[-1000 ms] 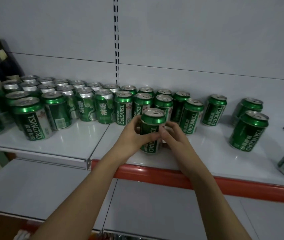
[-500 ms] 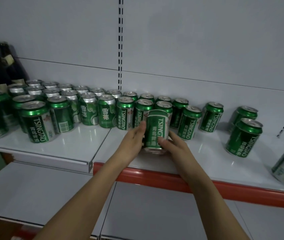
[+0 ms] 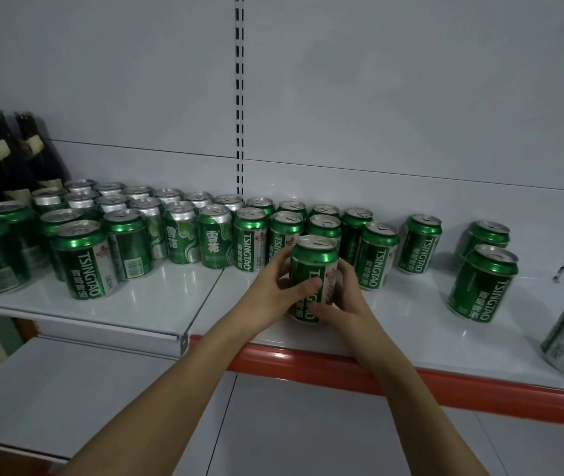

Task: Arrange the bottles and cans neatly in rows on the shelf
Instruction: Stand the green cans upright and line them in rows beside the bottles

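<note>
Since the earlier frames you have turned the green Tsingtao can (image 3: 313, 269) so its lettering again faces you, and it now stands upright on the white shelf (image 3: 404, 321). Your left hand (image 3: 275, 286) wraps the can's left side, thumb pressed across the label. Your right hand (image 3: 345, 297) clasps the right side, fingers curled behind it. Both hands are closed on this one can, which stands just in front of the rows of cans (image 3: 184, 228) lined along the back. Four loose cans (image 3: 483, 283) stand apart to the right, unaligned. Dark bottles (image 3: 5, 159) stand at the far left behind the cans. An orange edge strip (image 3: 308, 364) runs along the shelf front below your wrists.
</note>
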